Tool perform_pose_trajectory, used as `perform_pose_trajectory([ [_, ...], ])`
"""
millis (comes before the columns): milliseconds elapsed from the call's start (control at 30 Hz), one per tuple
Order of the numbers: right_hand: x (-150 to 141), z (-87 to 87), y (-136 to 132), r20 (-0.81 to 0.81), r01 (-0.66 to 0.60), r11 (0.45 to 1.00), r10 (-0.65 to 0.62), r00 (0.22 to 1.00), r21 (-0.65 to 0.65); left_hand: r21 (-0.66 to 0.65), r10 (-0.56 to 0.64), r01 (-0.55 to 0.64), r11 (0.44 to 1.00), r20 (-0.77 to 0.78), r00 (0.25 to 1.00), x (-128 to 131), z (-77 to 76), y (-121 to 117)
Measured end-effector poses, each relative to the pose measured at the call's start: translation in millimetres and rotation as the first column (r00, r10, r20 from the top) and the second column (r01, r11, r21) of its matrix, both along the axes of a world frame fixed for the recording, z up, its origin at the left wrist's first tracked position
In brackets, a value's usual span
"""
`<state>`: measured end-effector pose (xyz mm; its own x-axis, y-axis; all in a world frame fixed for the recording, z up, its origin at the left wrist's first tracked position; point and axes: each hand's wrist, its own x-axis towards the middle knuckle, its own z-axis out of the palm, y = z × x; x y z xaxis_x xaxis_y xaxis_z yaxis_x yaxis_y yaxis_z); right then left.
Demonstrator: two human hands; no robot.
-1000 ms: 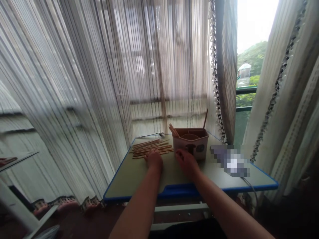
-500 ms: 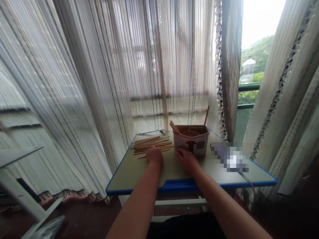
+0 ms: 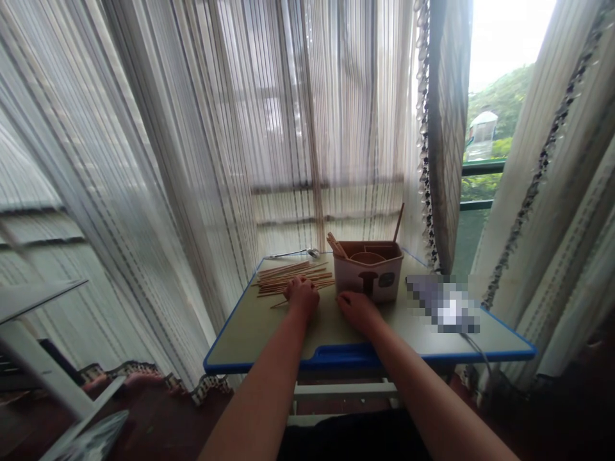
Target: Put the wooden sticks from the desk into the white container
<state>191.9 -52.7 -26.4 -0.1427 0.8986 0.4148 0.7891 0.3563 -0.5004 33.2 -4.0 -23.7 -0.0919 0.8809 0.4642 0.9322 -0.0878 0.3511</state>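
Many thin wooden chopsticks (image 3: pixel 283 276) lie in a loose, mostly parallel pile on the left of the small table. My left hand (image 3: pixel 302 296) is at the pile's right front side, its fingers bent and closed on a chopstick (image 3: pixel 278 303) whose end sticks out to the left. My right hand (image 3: pixel 358 310) rests on the table close in front of the utensil holder (image 3: pixel 368 278). Its fingers are curled together, and the inside of that hand is hidden. Several sticks (image 3: pixel 335 243) lean in the holder's left part, and one stick (image 3: pixel 399 223) stands at its right back corner.
A metal spoon (image 3: pixel 310 252) lies along the back edge of the blue-rimmed table (image 3: pixel 240 342). A blurred-out item (image 3: pixel 444 304) with a cable (image 3: pixel 478 349) lies on the right. Sheer curtains (image 3: pixel 288 128) hang close behind the table.
My left hand has shifted slightly right, and the chopstick at its fingers has slid right with it. My right hand's fingers have curled in and moved a little toward me.
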Motion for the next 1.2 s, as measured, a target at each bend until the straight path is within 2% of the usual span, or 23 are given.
perform_pose_trajectory([
  [133, -0.2, 1.4, -1.1, -0.005, -0.025, 0.999, 0.025, 1.000, -0.023, 0.054, 0.017, -0.019, 0.998, 0.035, 0.999, -1.2, 4.6, -0.8],
  [333, -0.1, 5.7, -2.5, -0.247, -0.091, 0.996, 0.093, 0.964, 0.022, 0.107, -0.204, 0.198, 0.974, 0.047, 0.978, 2.6, 7.3, -6.7],
  [533, 0.6, 5.9, -2.6, -0.400, -0.047, 0.996, 0.076, 0.913, 0.082, 0.125, -0.348, 0.337, 0.933, 0.081, 0.934, 3.5, 9.0, -10.4],
  [633, 3.4, 9.2, -7.7, -0.432, 0.113, 0.971, -0.012, 0.902, 0.210, 0.133, -0.373, 0.358, 0.924, 0.120, 0.920, 2.2, 9.5, -10.4],
  [700, 6.7, 12.2, -11.5, -0.514, 0.287, 0.914, -0.106, 0.851, 0.287, 0.157, -0.357, 0.335, 0.929, 0.144, 0.923, 1.2, 9.0, -9.5],
  [800, 12.3, 14.9, -13.8, -0.642, 0.502, 0.810, -0.216, 0.735, 0.302, 0.120, -0.374, 0.359, 0.926, 0.150, 0.915, 0.4, 6.3, -7.1],
  [900, 15.9, 14.6, -12.0, -0.709, 0.589, 0.760, -0.254, 0.658, 0.274, 0.041, -0.428, 0.427, 0.903, 0.144, 0.892, 0.2, 2.1, -4.4],
  [1100, 16.3, 13.3, -9.2, -0.741, 0.551, 0.797, -0.211, 0.637, 0.247, -0.006, -0.470, 0.477, 0.879, 0.160, 0.868, -1.7, -4.1, 0.4],
  [1200, 15.1, 12.7, -8.1, -0.746, 0.464, 0.849, -0.134, 0.652, 0.253, -0.041, -0.461, 0.473, 0.880, 0.165, 0.872, -2.4, -4.6, 1.1],
])
